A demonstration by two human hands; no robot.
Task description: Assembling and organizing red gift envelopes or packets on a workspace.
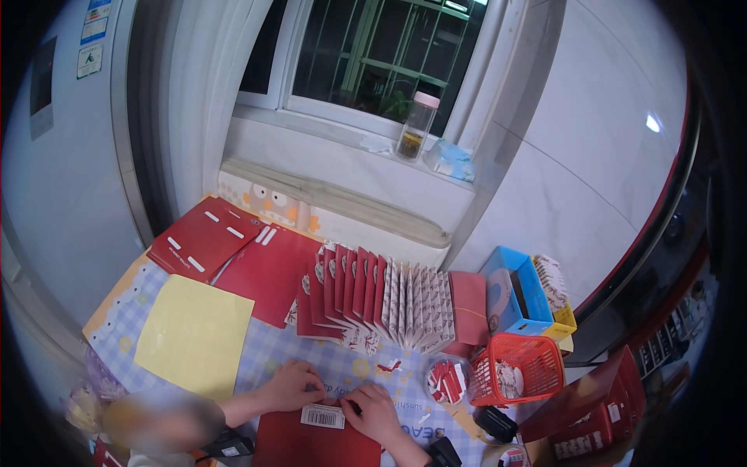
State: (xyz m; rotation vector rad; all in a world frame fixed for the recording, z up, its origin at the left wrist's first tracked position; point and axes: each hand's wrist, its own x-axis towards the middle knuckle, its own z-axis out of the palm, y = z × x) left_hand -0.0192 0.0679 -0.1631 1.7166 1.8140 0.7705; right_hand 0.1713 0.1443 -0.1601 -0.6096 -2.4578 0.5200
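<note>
A dark red card folder (280, 440) with a white barcode label (323, 416) lies at the near edge of the table, in front of me. My left hand (294, 387) is closed with its fingertips by the folder's top edge, just above the label. Facing it, my right hand (373, 412) is also closed, its fingertips at the label's right corner. A bit of dark red shows between the two sets of fingertips, too small to name. Beyond my hands, a small red-and-white piece (389, 366) rests on the checked tablecloth (268, 358).
Folded red-and-patterned cards (366, 292) stand in a row at the back. Left are a yellow sheet (194, 331) and red folders (206, 233). Right stand a red basket (517, 346), a round tub (447, 381) of small pieces, a blue box (510, 268) and a black object (496, 424).
</note>
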